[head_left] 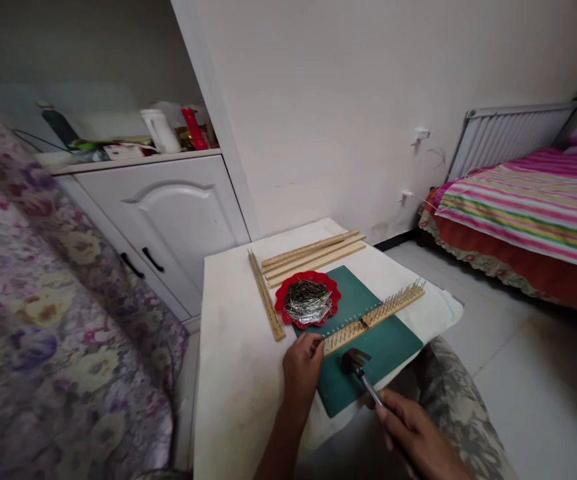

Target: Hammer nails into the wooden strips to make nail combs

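Observation:
A wooden strip [341, 339] studded with rows of upright nails [393, 301] lies slantwise on a green mat [383, 363]. At its left end, the thumb and fingertips of my left hand [304, 363] are pinched together, with what looks like a nail between them. My right hand [403, 423] is wrapped round the handle of a claw hammer [355, 362], whose head hangs just in front of the strip, apart from the nails. Behind my left hand, a red scalloped dish [288, 281] holds a heap of loose nails [309, 301].
Several wooden strips [313, 259] lie together at the table's back. Another strip [267, 300] lies left of the dish. A pale cloth covers the table [238, 373]. A white cabinet [168, 213] and floral curtain [83, 320] stand left; a bed [528, 200] stands right.

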`<state>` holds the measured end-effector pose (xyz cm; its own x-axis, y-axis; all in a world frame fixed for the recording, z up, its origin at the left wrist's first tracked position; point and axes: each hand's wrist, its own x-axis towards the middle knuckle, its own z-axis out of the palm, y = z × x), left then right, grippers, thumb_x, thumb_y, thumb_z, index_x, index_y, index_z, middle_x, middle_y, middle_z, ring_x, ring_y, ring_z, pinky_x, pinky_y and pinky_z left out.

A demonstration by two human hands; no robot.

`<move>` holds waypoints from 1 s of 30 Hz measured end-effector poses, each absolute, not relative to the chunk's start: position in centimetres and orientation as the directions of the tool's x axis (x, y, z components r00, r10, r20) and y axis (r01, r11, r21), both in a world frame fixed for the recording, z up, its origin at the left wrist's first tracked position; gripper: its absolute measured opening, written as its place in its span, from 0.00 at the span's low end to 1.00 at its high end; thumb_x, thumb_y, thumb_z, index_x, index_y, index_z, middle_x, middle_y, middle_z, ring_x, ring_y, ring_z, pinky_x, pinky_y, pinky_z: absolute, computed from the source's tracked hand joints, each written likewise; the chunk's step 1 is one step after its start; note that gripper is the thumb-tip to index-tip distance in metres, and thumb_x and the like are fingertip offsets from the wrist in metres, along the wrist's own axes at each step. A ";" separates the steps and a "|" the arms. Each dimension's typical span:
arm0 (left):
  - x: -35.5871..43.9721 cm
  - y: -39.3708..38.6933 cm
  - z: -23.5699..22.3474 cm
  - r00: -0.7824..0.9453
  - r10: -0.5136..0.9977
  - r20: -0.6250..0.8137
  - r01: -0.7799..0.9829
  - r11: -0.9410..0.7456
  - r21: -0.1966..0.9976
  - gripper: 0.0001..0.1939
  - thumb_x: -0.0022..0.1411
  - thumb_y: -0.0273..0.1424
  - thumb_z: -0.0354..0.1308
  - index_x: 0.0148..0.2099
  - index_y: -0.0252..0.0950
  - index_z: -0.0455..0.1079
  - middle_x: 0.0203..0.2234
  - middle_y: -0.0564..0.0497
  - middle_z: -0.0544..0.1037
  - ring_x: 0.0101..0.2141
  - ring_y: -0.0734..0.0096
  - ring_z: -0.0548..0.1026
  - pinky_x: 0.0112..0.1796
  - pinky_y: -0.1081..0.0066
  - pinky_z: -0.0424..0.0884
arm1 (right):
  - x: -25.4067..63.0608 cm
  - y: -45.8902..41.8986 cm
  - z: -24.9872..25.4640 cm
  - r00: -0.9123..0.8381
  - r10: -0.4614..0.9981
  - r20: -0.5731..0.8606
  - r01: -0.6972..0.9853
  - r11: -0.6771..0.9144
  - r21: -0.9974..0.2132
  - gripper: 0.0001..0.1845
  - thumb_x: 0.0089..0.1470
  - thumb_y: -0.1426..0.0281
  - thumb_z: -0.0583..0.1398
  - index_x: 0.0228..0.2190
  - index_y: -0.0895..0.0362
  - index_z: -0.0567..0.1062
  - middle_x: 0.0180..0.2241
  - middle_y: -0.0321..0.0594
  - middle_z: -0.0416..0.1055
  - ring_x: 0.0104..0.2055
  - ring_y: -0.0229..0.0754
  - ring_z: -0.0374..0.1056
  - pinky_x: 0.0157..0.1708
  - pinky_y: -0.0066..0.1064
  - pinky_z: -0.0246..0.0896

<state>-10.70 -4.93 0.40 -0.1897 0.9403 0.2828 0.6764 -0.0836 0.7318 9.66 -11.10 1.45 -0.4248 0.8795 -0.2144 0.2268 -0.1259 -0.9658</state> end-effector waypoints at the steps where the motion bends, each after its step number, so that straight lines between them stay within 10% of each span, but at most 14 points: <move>1: -10.8 -5.0 0.5 -0.184 0.941 0.283 0.672 -0.089 0.735 0.08 0.57 0.30 0.51 0.35 0.38 0.72 0.29 0.52 0.75 0.31 0.72 0.72 0.34 0.75 0.66 | 9.7 -11.2 1.1 -0.430 0.873 -0.231 0.228 -0.143 -0.963 0.24 0.52 0.46 0.49 0.26 0.55 0.65 0.15 0.26 0.58 0.11 0.29 0.50 0.09 0.20 0.42; 10: -12.6 -4.9 3.2 -0.229 0.908 0.350 0.703 -0.094 0.705 0.08 0.58 0.32 0.51 0.34 0.37 0.71 0.27 0.53 0.75 0.29 0.73 0.72 0.31 0.75 0.66 | 10.1 -11.2 0.2 -0.424 0.862 -0.279 0.154 -0.235 -0.960 0.28 0.48 0.43 0.50 0.27 0.55 0.67 0.14 0.25 0.56 0.11 0.28 0.46 0.09 0.20 0.37; 19: -12.6 2.0 5.7 -0.037 0.993 0.113 0.968 0.008 0.250 0.08 0.53 0.24 0.53 0.32 0.36 0.73 0.34 0.47 0.76 0.37 0.67 0.73 0.36 0.72 0.64 | 10.4 -10.6 -0.2 -0.461 0.840 -0.285 0.108 -0.266 -0.958 0.30 0.45 0.40 0.50 0.27 0.55 0.67 0.14 0.26 0.56 0.12 0.29 0.45 0.09 0.21 0.37; 30: -12.7 3.6 5.1 -0.103 0.995 -0.004 0.988 0.102 0.117 0.07 0.50 0.23 0.54 0.30 0.33 0.73 0.31 0.41 0.79 0.34 0.62 0.75 0.31 0.71 0.63 | 10.5 -10.5 -0.3 -0.491 0.838 -0.237 -0.041 -0.294 -0.955 0.27 0.45 0.42 0.54 0.24 0.54 0.63 0.15 0.25 0.56 0.13 0.28 0.44 0.11 0.22 0.34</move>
<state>-12.70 3.58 5.13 -0.1026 0.9947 -0.0038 0.9878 0.1024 0.1171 10.52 -10.45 -0.32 -0.4907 0.8384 -0.2370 -0.0408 -0.2938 -0.9550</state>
